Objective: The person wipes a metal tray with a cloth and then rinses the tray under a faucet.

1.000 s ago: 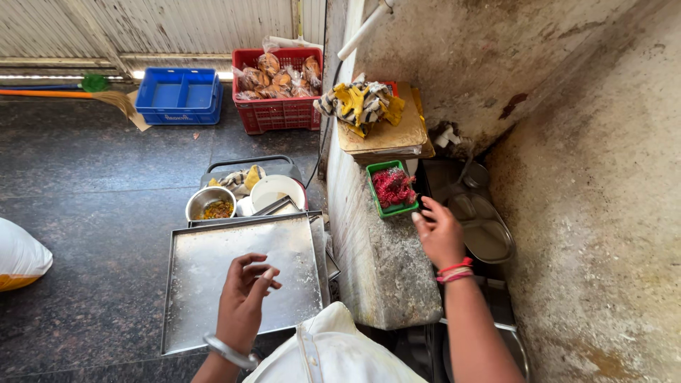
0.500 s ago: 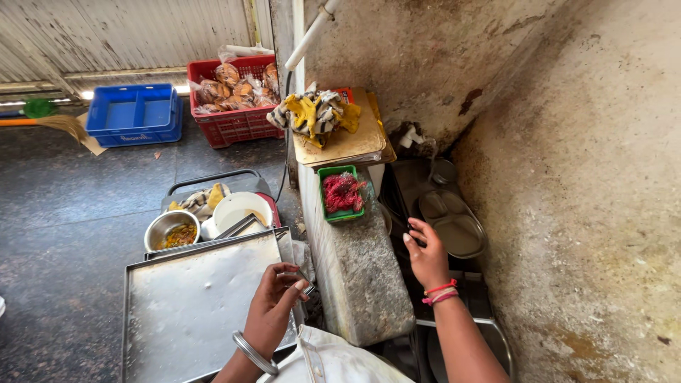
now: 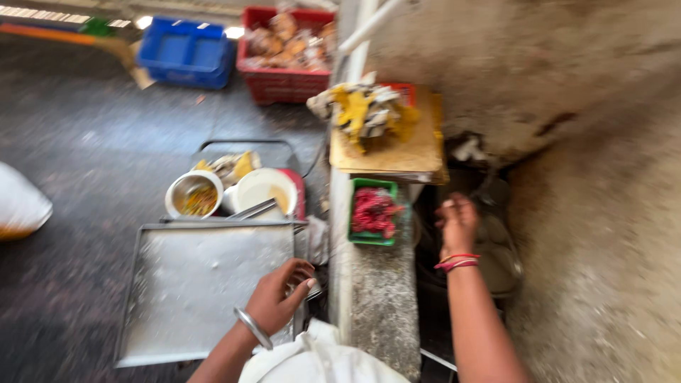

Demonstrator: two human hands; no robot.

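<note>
My left hand [image 3: 280,298] rests on the near right edge of a large flat metal tray [image 3: 198,284] on the dark floor, its fingers curled around the rim by the corner. A metal bangle circles that wrist. My right hand [image 3: 457,223], with red bangles on the wrist, reaches down past a low stone ledge [image 3: 372,305] toward a dark pan [image 3: 500,255] in the recess by the wall; the blur hides whether it holds anything. A small green basket of red pieces [image 3: 374,211] sits on the ledge between my hands.
A steel bowl [image 3: 193,195] and a white bowl [image 3: 264,190] stand behind the tray. A wooden board [image 3: 397,152] carries a yellow and white cloth heap. Farther back are a red crate [image 3: 287,46] and a blue crate [image 3: 186,51]. A rough wall closes the right.
My left hand has come to the tray's right edge and closed on its rim. My right hand has moved from beside the green basket into the recess over the pan. The view has swung.
</note>
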